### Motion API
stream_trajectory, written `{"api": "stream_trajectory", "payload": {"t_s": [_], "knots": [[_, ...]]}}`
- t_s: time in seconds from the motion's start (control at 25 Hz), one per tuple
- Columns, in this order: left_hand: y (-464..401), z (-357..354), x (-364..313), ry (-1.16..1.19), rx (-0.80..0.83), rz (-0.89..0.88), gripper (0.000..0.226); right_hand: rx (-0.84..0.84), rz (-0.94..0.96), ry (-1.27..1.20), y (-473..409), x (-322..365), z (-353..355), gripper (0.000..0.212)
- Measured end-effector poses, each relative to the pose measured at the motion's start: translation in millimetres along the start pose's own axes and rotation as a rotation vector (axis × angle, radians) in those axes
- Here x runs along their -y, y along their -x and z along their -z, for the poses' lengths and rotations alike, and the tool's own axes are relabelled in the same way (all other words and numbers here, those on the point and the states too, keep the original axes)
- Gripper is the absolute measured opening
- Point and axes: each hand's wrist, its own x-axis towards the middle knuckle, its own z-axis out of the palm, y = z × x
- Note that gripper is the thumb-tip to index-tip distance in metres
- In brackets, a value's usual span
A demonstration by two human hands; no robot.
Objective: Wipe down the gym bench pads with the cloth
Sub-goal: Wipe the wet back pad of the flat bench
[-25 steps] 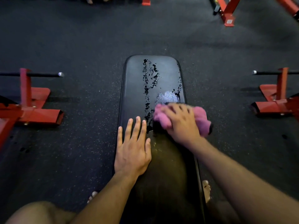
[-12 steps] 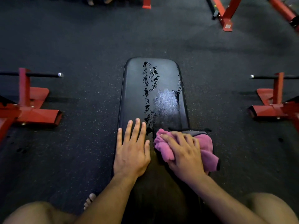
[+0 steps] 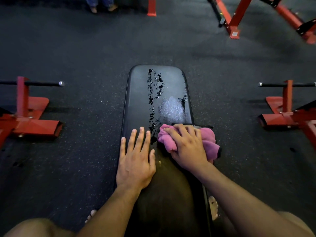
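Observation:
A long black bench pad runs away from me down the middle of the head view, with wet streaks and droplets along its centre and right side. My left hand lies flat on the pad's left part, fingers straight and spread. My right hand presses a bunched pink cloth onto the pad's right edge, fingers curled over it. Part of the cloth hangs past the edge.
Red steel rack feet with black bars stand on the dark rubber floor at the left and right. More red frames sit at the far right. Another person's feet show at the top. My knees and bare feet flank the bench.
My right hand dragged the cloth back toward me along the pad's right side, leaving a wiped patch, then moved slightly forward again. The left hand stayed put.

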Motion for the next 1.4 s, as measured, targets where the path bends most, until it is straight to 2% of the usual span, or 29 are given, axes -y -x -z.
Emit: {"api": "stream_trajectory", "payload": {"t_s": [0.12, 0.32, 0.6, 0.8, 0.88, 0.96, 1.04, 1.08, 1.16, 1.28, 1.4], "knots": [[-1, -1, -1, 0.007, -0.006, 0.0, 0.066, 0.021, -0.024, 0.031, -54, -24, -5, 0.06], [0, -3, 0, 0.024, -0.014, 0.007, 0.065, 0.013, -0.138, 0.031, -114, -39, -19, 0.05], [0, -3, 1, 0.033, -0.015, 0.008, 0.066, 0.009, -0.121, -0.042, -46, -29, -3, 0.051], [1, 21, -5, 0.083, 0.084, 0.012, 0.071, 0.124, -0.144, -0.122, 17, -6, 29, 0.05], [14, 31, 3, 0.104, 0.12, -0.11, 0.069, 0.135, -0.174, -0.176, 39, -3, 44, 0.048], [53, 35, 20, 0.061, 0.126, -0.471, 0.062, 0.094, -0.195, -0.213, 58, -3, 56, 0.047], [95, 36, 34, -0.013, 0.244, -0.795, 0.062, 0.028, -0.23, -0.296, 65, 0, 61, 0.045], [105, 34, 39, -0.011, 0.285, -0.853, 0.064, 0.014, -0.241, -0.327, 62, 2, 59, 0.044], [105, 32, 40, 0.024, 0.29, -0.864, 0.065, 0.01, -0.211, -0.302, 43, 8, 46, 0.042], [97, 22, 43, 0.047, 0.228, -0.882, 0.066, 0.005, -0.157, -0.114, -11, 16, 18, 0.048], [93, 13, 46, 0.111, 0.226, -0.912, 0.067, 0.023, -0.255, 0.028, -76, 38, -7, 0.049]]}}
